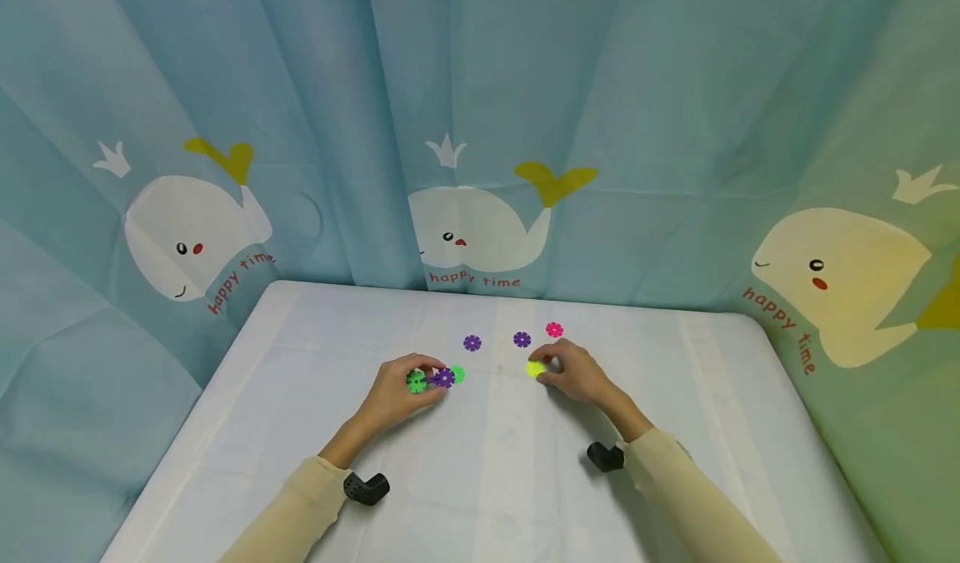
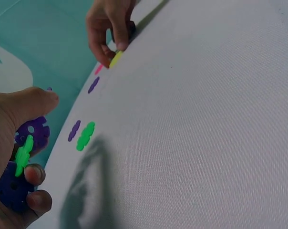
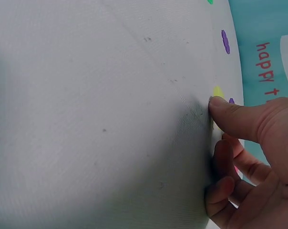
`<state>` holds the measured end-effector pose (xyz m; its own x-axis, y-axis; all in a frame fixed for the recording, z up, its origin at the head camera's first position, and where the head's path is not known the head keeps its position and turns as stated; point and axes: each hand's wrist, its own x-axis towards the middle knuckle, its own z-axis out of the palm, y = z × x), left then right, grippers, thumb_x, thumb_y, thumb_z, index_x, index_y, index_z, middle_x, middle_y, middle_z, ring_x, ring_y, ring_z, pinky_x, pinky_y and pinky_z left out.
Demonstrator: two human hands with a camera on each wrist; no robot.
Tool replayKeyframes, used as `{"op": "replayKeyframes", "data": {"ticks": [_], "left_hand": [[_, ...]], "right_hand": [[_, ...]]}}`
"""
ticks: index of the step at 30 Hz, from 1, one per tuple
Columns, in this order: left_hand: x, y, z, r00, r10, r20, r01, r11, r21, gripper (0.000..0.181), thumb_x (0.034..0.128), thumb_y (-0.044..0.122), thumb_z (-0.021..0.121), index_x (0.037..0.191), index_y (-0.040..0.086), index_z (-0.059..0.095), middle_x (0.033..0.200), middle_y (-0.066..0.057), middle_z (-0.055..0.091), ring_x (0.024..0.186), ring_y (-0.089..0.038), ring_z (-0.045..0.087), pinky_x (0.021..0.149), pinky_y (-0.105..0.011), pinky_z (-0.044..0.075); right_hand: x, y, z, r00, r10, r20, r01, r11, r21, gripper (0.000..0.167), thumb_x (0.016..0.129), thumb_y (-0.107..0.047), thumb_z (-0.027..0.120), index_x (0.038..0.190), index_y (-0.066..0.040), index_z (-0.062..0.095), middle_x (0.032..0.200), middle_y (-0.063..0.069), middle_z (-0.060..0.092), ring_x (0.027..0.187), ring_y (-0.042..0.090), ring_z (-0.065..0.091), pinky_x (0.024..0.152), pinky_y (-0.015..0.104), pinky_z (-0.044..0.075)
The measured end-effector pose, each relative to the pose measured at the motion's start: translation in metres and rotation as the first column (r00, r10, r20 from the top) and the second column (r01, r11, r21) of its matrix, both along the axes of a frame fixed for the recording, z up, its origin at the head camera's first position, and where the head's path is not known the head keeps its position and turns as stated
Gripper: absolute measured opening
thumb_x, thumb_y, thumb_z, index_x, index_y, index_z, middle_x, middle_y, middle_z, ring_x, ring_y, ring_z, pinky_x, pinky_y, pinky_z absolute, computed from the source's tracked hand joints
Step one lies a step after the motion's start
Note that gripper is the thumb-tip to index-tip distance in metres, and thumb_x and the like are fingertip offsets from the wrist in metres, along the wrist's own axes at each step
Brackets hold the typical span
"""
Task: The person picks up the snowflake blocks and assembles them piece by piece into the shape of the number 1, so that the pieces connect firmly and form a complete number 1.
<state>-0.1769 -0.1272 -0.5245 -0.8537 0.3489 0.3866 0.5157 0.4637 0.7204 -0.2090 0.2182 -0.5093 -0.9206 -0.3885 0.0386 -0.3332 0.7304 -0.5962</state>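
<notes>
Yellow disc (image 1: 535, 369) is pinched btwn slightly parted R fingers (image 1: 547, 351).

Curtain (image 1: 675, 88): blue-green, loose folds, back plus both sides
Print: chubby white whales (image 1: 487, 221), little crowns (image 1: 447, 155), mustard tails (image 1: 557, 186), red "happy time" lettering (image 1: 475, 280)
Table (image 1: 465, 496): white, rounded far corners, right by the curtain
Light: kinda soft, yellower right side

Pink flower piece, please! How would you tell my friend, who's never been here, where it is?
On the white table, look toward the far edge by the curtain. Just beyond the person's right hand lies the small pink flower piece. It's the only pink one: its neighbours are a purple piece and a yellow piece.
</notes>
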Motion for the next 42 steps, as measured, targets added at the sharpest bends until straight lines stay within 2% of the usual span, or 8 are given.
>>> {"op": "replayKeyframes", "data": {"ticks": [7, 13, 17, 24, 32, 38, 42], "left_hand": [[-0.001, 0.002, 0.001, 1.0, 0.002, -0.021, -0.002, 1.0, -0.003, 0.031, 0.0796, 0.014, 0.089, 0.108, 0.013, 0.077, 0.093, 0.005, 0.071, 0.087, -0.011, 0.065, 0.081, -0.034, 0.055], [0.0, 0.003, 0.003, 1.0, 0.001, -0.017, -0.001, 1.0, 0.006, 0.031, 0.0798, 0.012, 0.089, 0.108, 0.012, 0.077, 0.094, 0.003, 0.072, 0.088, -0.014, 0.067, 0.082, -0.036, 0.055], [0.0, 0.004, 0.002, 1.0, -0.004, -0.024, 0.004, 1.0, 0.004, 0.031, 0.0802, 0.012, 0.089, 0.109, 0.011, 0.077, 0.095, 0.002, 0.072, 0.088, -0.016, 0.067, 0.082, -0.037, 0.055], [-0.001, 0.005, 0.003, 1.0, -0.014, -0.027, 0.014, 1.0, -0.003, 0.032, 0.0797, 0.013, 0.089, 0.109, 0.011, 0.077, 0.096, 0.001, 0.073, 0.089, -0.015, 0.067, 0.083, -0.037, 0.055], [-0.002, 0.007, 0.002, 0.999, -0.019, -0.048, 0.018, 1.0, -0.007, 0.032, 0.079, 0.012, 0.09, 0.108, 0.011, 0.077, 0.097, 0.001, 0.073, 0.089, -0.015, 0.067, 0.082, -0.035, 0.055], [-0.004, 0.009, 0.006, 0.999, -0.034, -0.011, 0.033, 0.999, -0.015, 0.031, 0.0806, 0.014, 0.089, 0.109, 0.012, 0.077, 0.098, 0.002, 0.073, 0.091, -0.015, 0.066, 0.084, -0.035, 0.055], [-0.007, 0.012, 0.01, 0.998, -0.054, 0.016, 0.054, 0.998, -0.042, 0.031, 0.0819, 0.016, 0.088, 0.111, 0.013, 0.076, 0.1, 0.002, 0.073, 0.092, -0.013, 0.065, 0.086, -0.035, 0.054]], "right_hand": [[-0.001, 0.001, 0.004, 1.0, 0.03, 0.007, -0.03, 1.0, 0.002, 0.023, 0.085, -0.002, 0.081, 0.107, -0.005, 0.073, 0.101, 0.009, 0.067, 0.095, 0.026, 0.057, 0.086, 0.045, 0.047], [0.0, -0.001, 0.01, 0.998, 0.059, 0.038, -0.059, 0.998, -0.02, 0.024, 0.085, 0.0, 0.081, 0.105, -0.003, 0.069, 0.098, 0.01, 0.065, 0.092, 0.028, 0.056, 0.083, 0.042, 0.046], [0.003, -0.002, 0.007, 0.999, 0.033, 0.043, -0.032, 0.999, -0.023, 0.026, 0.085, -0.001, 0.081, 0.106, -0.007, 0.066, 0.098, 0.008, 0.067, 0.087, 0.024, 0.057, 0.08, 0.039, 0.047], [0.009, 0.0, -0.002, 1.0, -0.014, -0.001, 0.014, 0.999, -0.034, 0.028, 0.087, -0.005, 0.081, 0.11, -0.012, 0.068, 0.097, 0.007, 0.071, 0.074, 0.015, 0.057, 0.071, 0.033, 0.05], [0.011, 0.002, -0.007, 0.998, -0.048, -0.043, 0.045, 0.997, -0.062, 0.024, 0.086, -0.007, 0.082, 0.109, -0.009, 0.075, 0.089, 0.001, 0.07, 0.074, 0.013, 0.059, 0.07, 0.031, 0.052], [0.013, 0.003, -0.006, 0.996, -0.06, -0.059, 0.056, 0.995, -0.08, 0.025, 0.084, -0.009, 0.085, 0.108, -0.006, 0.077, 0.085, 0.0, 0.073, 0.075, 0.011, 0.062, 0.069, 0.03, 0.052], [0.016, 0.004, 0.0, 0.999, -0.046, -0.022, 0.043, 0.993, -0.109, 0.025, 0.085, -0.006, 0.083, 0.109, -0.004, 0.077, 0.087, 0.001, 0.073, 0.077, 0.012, 0.063, 0.069, 0.028, 0.053]]}}
